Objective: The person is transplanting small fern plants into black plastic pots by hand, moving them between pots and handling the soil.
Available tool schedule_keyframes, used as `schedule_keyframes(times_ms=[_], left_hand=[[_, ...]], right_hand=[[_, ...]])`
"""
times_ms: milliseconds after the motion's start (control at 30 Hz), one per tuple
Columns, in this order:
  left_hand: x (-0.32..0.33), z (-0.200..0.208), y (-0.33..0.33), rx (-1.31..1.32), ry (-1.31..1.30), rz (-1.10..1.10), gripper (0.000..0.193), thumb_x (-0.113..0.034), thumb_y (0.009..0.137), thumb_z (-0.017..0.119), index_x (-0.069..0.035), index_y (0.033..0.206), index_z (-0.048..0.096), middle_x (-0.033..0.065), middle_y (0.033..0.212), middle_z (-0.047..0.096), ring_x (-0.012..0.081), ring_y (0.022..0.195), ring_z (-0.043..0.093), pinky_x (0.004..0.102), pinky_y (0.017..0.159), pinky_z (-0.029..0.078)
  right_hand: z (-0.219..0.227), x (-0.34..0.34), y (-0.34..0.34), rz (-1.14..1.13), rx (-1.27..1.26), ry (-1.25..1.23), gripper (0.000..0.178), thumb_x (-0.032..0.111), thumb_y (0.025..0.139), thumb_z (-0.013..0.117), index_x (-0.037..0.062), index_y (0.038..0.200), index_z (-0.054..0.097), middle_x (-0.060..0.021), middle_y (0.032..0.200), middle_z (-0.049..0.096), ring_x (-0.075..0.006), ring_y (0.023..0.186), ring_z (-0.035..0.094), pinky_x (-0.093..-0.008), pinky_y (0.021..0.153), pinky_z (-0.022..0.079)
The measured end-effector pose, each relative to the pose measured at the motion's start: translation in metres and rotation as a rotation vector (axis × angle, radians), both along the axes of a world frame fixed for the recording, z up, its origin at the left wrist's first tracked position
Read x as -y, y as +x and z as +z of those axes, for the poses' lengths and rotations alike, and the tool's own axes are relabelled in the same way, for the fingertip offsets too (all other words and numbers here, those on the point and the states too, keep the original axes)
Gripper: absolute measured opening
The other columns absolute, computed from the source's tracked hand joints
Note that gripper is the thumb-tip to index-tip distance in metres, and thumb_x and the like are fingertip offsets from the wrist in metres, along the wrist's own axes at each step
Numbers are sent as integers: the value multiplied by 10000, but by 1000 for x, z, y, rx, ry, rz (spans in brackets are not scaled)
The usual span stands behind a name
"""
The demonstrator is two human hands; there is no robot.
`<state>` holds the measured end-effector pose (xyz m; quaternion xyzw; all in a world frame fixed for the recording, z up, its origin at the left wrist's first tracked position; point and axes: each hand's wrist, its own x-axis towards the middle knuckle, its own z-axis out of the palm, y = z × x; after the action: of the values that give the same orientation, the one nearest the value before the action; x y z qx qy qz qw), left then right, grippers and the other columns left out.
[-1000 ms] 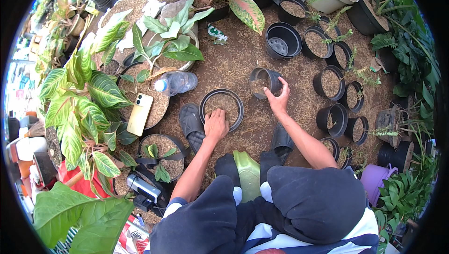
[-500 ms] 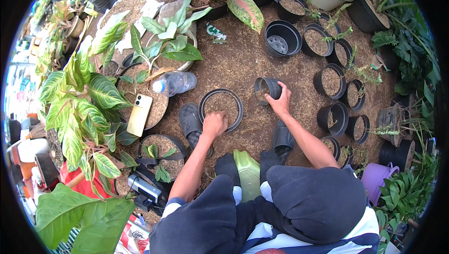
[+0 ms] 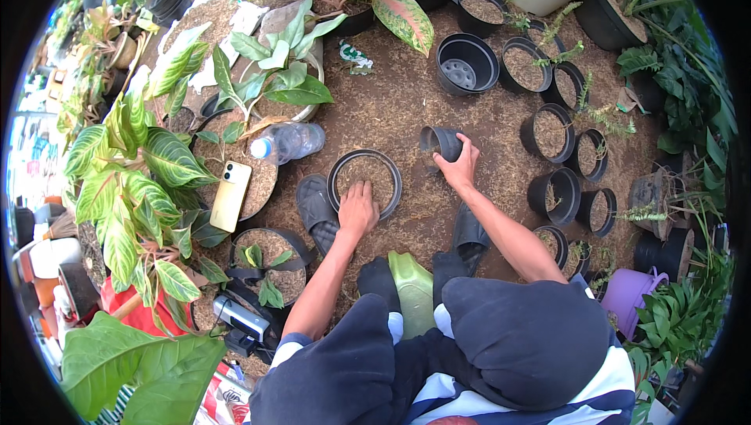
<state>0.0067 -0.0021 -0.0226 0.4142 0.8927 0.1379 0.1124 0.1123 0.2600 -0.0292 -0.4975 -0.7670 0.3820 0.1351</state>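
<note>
1 pot [image 3: 443, 143], axis tilted, mouth leftward, is gripped by the right hand [image 3: 460, 168], left hand [image 3: 360, 212] spread on soil [image 3: 369, 166].

Left hand [image 3: 358, 212] hiding part of pot rim [image 3: 398, 182]; pinkish plant [image 3: 404, 21] cut by top edge

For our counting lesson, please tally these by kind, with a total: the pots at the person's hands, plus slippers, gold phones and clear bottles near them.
Pots: 2
Slippers: 2
Gold phones: 1
Clear bottles: 1
Total: 6
</note>
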Motion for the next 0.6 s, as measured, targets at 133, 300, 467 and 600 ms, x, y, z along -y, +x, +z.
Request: schedule_keyframes(times_ms=[133, 300, 467, 600], left_hand=[[-5, 7, -14, 164, -92, -58, 394, -205, 837, 598, -20, 1184, 621, 165, 1147, 650, 334, 1086, 624, 461, 945, 495], [-4, 8, -18, 187, -23, -43, 301, -193, 860, 568, -36, 1104, 650, 163, 1034, 684, 342, 1006, 659, 459, 901, 526], [-5, 9, -13, 138, -2, -14, 297, -190, 855, 571, -44, 1102, 648, 155, 1027, 677, 341, 1013, 648, 457, 927, 508], [-10, 23, -8, 105, -14, 50, 348, -181, 842, 578, -45, 1159, 624, 161, 1086, 647, 338, 1068, 613, 453, 956, 489]], right_hand=[[1, -3, -16, 31, -90, 116, 869, 285, 691, 848, 159, 1425, 400, -202, 1359, 372, -405, 1287, 409, -488, 1086, 391], [16, -14, -53, 254, -181, 231, 823, 234, 687, 845, 157, 1402, 443, -216, 1417, 341, -431, 1320, 393, -511, 1090, 392], [26, 4, -68, 570, -106, 240, 847, 119, 642, 878, 173, 1388, 480, -220, 1442, 338, -452, 1338, 390, -495, 1124, 393], [26, 10, -59, 661, 0, 167, 875, 110, 611, 898, 237, 1379, 498, -211, 1450, 331, -445, 1343, 391, -481, 1121, 415]])
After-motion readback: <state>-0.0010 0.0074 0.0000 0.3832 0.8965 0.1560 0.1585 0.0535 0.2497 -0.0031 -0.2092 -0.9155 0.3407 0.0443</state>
